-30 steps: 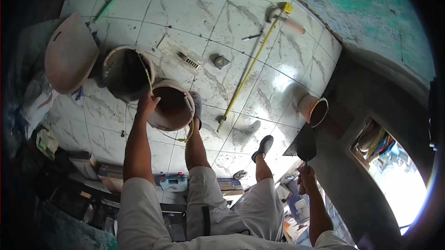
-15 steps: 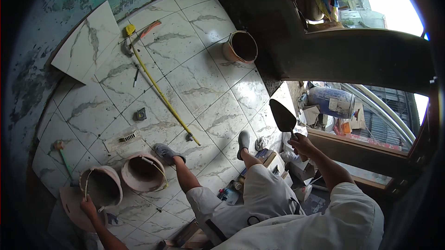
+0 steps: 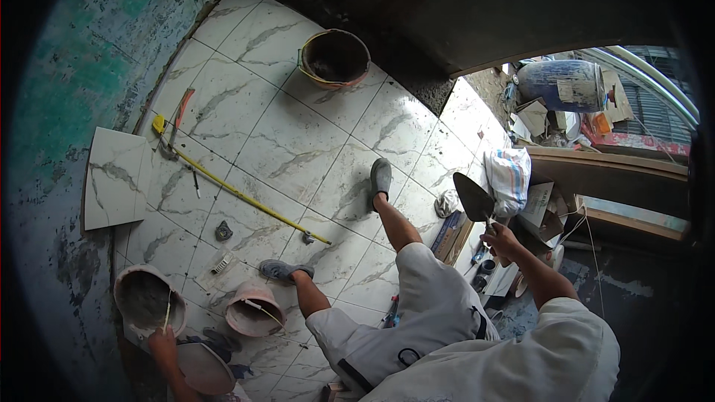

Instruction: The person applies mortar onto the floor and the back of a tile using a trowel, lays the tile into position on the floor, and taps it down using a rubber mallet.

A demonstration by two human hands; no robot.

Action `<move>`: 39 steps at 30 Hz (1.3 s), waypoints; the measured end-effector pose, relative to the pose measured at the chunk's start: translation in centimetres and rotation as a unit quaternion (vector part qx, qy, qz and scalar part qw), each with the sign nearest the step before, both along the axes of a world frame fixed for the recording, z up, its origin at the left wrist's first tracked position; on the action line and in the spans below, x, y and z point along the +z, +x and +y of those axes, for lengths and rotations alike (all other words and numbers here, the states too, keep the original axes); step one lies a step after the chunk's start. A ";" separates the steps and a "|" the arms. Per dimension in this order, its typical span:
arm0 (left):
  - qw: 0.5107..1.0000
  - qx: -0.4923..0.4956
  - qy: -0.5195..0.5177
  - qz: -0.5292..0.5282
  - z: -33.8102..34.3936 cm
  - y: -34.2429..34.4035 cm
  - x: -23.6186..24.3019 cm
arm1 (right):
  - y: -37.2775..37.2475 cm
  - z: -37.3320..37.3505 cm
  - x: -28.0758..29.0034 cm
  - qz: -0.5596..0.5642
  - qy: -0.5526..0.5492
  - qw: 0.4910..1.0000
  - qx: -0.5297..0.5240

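Note:
At the lower left my left hand (image 3: 161,341) is closed round the thin handle (image 3: 168,309) of a grey-smeared bucket (image 3: 121,290), whose inside looks coated with grey mortar. A pointed trowel (image 3: 474,198) rises blade upward from my right hand (image 3: 501,244), its fingers wrapped round the handle. Beside my left forearm lies a round, pinkish-grey rimmed container (image 3: 205,368), partly hidden. Another pinkish bucket (image 3: 257,292), with a pale handle across its mouth, stands near my left foot.
Marbled tiles (image 3: 283,141) cover the floor. A bucket (image 3: 339,84) stands at the far wall. On the tiles lie a long yellow strip (image 3: 246,197), an orange-handled tool (image 3: 182,108) and a black tape measure (image 3: 223,231). A loose tile (image 3: 115,186) leans left; a sack (image 3: 508,178) sits right.
The view has swung, shifting the room in the picture. My right foot has stepped forward across the tiles. The left-hand bucket has moved away from the pinkish one; both hands keep their hold.

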State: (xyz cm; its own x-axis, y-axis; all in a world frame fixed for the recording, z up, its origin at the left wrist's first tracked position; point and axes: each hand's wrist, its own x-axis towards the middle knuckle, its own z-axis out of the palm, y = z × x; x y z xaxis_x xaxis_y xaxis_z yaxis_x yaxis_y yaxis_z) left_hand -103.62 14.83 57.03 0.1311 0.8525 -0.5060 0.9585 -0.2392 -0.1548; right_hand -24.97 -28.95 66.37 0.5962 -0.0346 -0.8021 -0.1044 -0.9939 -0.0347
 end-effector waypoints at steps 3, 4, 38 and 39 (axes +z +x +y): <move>0.997 -0.080 0.002 -0.006 3.2 9.0 3.2 | 5.4 0.6 -3.9 0.005 0.020 1.000 0.017; 0.992 -0.121 -0.004 -0.029 4.2 12.5 4.3 | 7.6 0.6 -5.1 0.019 0.049 0.998 0.017; 0.877 -0.161 -0.415 -0.182 1.6 63.3 -23.1 | 42.5 28.1 -13.0 -0.116 0.234 0.927 0.269; 0.872 -0.119 -0.439 -0.178 2.0 63.5 -22.8 | 43.9 31.4 -13.9 -0.115 0.250 0.921 0.277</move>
